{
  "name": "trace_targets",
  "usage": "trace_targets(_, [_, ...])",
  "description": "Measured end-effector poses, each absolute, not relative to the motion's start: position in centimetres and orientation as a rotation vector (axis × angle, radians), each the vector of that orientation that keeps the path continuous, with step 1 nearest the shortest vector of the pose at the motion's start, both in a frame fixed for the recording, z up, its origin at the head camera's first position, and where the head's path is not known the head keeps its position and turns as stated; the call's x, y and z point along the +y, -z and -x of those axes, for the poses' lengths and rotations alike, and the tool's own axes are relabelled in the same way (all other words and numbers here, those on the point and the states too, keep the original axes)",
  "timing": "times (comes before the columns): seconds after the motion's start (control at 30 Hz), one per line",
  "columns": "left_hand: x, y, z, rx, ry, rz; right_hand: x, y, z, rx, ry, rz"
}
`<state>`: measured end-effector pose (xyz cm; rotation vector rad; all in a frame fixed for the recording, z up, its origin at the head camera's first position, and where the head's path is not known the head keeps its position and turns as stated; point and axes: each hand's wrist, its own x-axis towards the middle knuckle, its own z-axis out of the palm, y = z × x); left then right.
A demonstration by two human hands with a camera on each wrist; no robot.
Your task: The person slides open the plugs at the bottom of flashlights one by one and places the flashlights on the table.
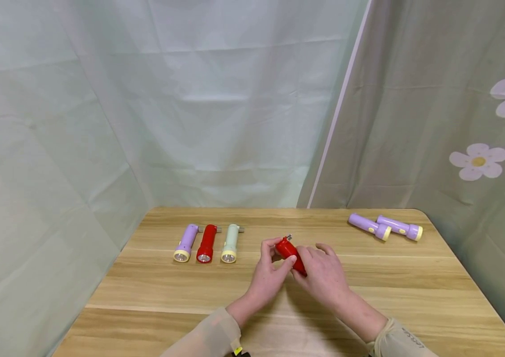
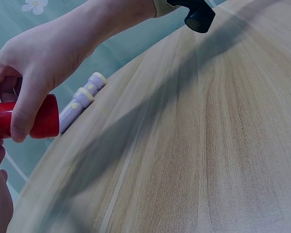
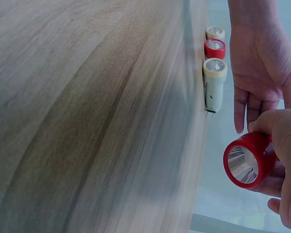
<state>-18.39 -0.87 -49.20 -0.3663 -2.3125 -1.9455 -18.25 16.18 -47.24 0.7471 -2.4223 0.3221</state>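
Lower center of the frame, a person's left hand [image 1: 267,278] and right hand [image 1: 326,276] hold a red flashlight [image 1: 286,248] over the tabletop [image 1: 154,297], left fingers pinching its tail, right fingers curled around its head; two purple flashlights [image 1: 365,224] lie at right.

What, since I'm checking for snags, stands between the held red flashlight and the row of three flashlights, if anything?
Only the left hand, which grips the held red flashlight together with the right hand. Past that hand, nothing visible stands on the tabletop before the mint flashlight, the closest of the three.
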Motion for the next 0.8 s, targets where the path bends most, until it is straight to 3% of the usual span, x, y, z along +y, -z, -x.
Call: trace_targets(0.8, [-0.95, 48.92, 18.0, -2.273, 2.008, 0.392, 16.19, 47.47, 18.23, -2.4, -0.332, -0.757])
